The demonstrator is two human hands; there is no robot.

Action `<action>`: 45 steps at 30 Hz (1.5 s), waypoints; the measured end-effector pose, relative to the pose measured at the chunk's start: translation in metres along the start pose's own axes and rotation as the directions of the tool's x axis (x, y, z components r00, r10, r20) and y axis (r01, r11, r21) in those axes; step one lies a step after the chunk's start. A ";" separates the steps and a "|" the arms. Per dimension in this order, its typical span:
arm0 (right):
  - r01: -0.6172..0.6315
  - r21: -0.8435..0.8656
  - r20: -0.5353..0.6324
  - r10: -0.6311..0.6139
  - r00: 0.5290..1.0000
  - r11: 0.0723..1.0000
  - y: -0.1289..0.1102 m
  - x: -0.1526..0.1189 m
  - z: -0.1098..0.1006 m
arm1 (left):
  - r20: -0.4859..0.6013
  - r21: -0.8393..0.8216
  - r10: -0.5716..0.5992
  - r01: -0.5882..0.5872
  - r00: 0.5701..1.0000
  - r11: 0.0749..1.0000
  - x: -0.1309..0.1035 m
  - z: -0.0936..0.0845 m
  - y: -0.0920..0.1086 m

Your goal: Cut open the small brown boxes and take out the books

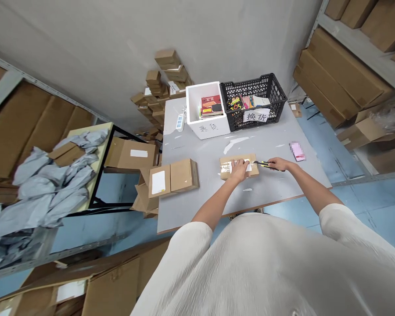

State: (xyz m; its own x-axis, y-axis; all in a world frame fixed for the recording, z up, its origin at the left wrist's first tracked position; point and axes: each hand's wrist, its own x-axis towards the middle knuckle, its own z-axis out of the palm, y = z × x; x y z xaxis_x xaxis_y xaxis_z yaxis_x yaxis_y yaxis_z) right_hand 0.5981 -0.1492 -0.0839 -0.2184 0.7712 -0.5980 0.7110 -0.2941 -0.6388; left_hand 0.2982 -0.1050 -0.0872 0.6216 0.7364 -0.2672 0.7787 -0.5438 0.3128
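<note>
A small taped cardboard box [225,168] with a white label lies on the grey table, close to its front edge. On top of it rests my left hand [238,170], open, fingers spread over the label. My right hand [278,164] is closed around a black and yellow box cutter [263,164]. The cutter points left, its tip at the right end of the box; whether the blade touches the cardboard I cannot tell.
On the grey table [204,202] stand a white foam bin [209,128] and a black crate [255,115], both holding books. Two cardboard boxes [181,176] sit at the left, a pink item [297,151] at the right, and a power strip [180,122] behind. Shelves flank both sides.
</note>
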 end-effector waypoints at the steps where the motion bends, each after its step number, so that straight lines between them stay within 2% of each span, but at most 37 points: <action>1: -0.009 0.019 0.012 0.008 1.000 1.000 0.002 -0.001 0.001 | 0.002 0.001 0.004 -0.004 1.000 1.000 0.000 0.000 0.000; 7: 0.019 0.063 -0.071 -0.014 0.997 0.998 -0.001 0.000 0.012 | 0.008 0.002 -0.014 0.014 1.000 1.000 0.000 -0.002 0.001; 13: -0.013 0.094 0.014 0.012 1.000 0.996 -0.004 -0.004 0.007 | 0.005 -0.003 -0.004 0.004 1.000 1.000 0.000 -0.001 0.001; 19: -0.009 0.133 -0.023 0.013 1.000 0.991 0.000 -0.007 0.013 | -0.012 -0.010 0.004 -0.004 1.000 1.000 0.002 0.004 -0.003; 23: 0.008 0.140 0.004 -0.009 1.000 0.990 0.008 -0.008 0.016 | -0.023 -0.009 0.018 -0.018 1.000 1.000 0.003 0.008 -0.005; 29: 0.051 0.110 -0.105 -0.039 0.994 0.993 0.000 0.003 0.017 | -0.006 0.015 0.014 -0.014 1.000 1.000 0.004 0.005 -0.002; 34: -0.018 0.095 0.015 0.017 1.000 0.995 0.002 -0.002 0.010 | 0.012 0.019 0.007 -0.007 1.000 1.000 0.002 0.002 0.001; 37: -0.024 0.072 0.029 0.022 0.999 0.997 0.006 -0.006 0.007 | 0.020 0.008 0.004 -0.004 1.000 1.000 0.001 0.000 0.003; 39: -0.020 0.054 -0.025 0.021 0.999 0.998 0.007 -0.005 0.006 | 0.031 0.015 -0.012 0.011 0.999 1.000 0.002 -0.001 0.005; 43: 0.041 -0.018 -0.247 -0.044 0.968 0.999 0.006 -0.001 0.004 | 0.055 0.029 -0.062 0.060 0.997 0.998 0.008 -0.005 0.015; 45: 0.029 -0.063 -0.263 -0.044 0.964 0.998 0.006 -0.001 0.003 | 0.065 0.040 -0.083 0.080 0.994 0.996 0.012 -0.007 0.022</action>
State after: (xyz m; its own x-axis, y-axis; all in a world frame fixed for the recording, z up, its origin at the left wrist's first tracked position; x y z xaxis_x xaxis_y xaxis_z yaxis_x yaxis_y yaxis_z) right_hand 0.6010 -0.1531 -0.0888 -0.0658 0.9049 -0.4205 0.7450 -0.2358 -0.6240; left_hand 0.3217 -0.1054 -0.0770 0.5594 0.7511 -0.3507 0.8288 -0.4986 0.2541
